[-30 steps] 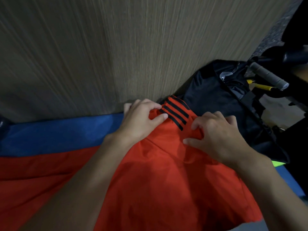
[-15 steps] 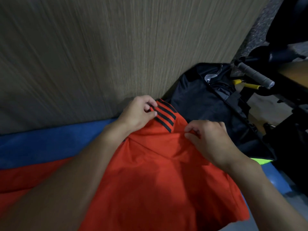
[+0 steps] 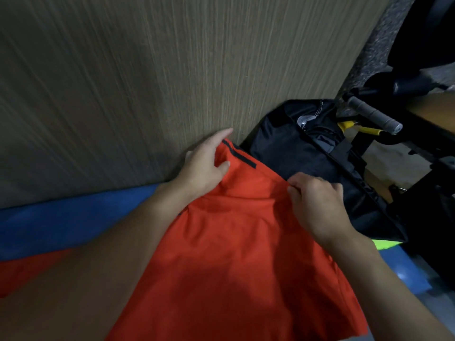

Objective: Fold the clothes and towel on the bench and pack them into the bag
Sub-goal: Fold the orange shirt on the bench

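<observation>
red garment [image 3: 234,254]: spread on blue worktop [image 3: 61,222], black-striped far edge at the wall [image 3: 147,82]. left grip [image 3: 204,168]: thumb and fingers pinching that far edge. right grip [image 3: 317,205]: curled, pinching the garment's right-hand edge. black bag [image 3: 290,153]: just beyond the right grip, against the wall.

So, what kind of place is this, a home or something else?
Probably a gym or changing area, though I cannot be sure. A blue bench runs along the wall, a grey foam-covered bar looks like exercise equipment, and a red sports shirt lies beside a black bag.
</observation>
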The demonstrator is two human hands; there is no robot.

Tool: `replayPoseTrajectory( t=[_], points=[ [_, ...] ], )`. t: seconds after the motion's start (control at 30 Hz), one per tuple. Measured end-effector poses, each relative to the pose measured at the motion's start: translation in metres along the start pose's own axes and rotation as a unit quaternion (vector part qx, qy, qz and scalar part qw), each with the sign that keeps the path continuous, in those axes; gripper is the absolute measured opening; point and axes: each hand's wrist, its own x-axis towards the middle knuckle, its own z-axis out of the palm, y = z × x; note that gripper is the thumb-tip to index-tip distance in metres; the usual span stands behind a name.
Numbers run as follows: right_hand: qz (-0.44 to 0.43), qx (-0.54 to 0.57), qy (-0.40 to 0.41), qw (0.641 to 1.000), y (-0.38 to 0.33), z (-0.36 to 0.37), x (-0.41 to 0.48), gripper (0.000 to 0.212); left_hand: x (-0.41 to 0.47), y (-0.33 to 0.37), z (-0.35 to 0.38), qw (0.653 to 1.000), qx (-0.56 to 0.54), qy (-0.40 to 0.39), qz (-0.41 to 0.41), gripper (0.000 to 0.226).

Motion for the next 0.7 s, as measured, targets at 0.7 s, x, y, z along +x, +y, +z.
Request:
replayPoseTrajectory(
  t=[0.7],
  points=[
    [0.037,-0.008,-0.129,0.991,-0.081,0.022,0.085,0.033,-0.069,-0.059,-0.028,0.965,-0.027,0.036,-0.257,0.019]
  ],
)
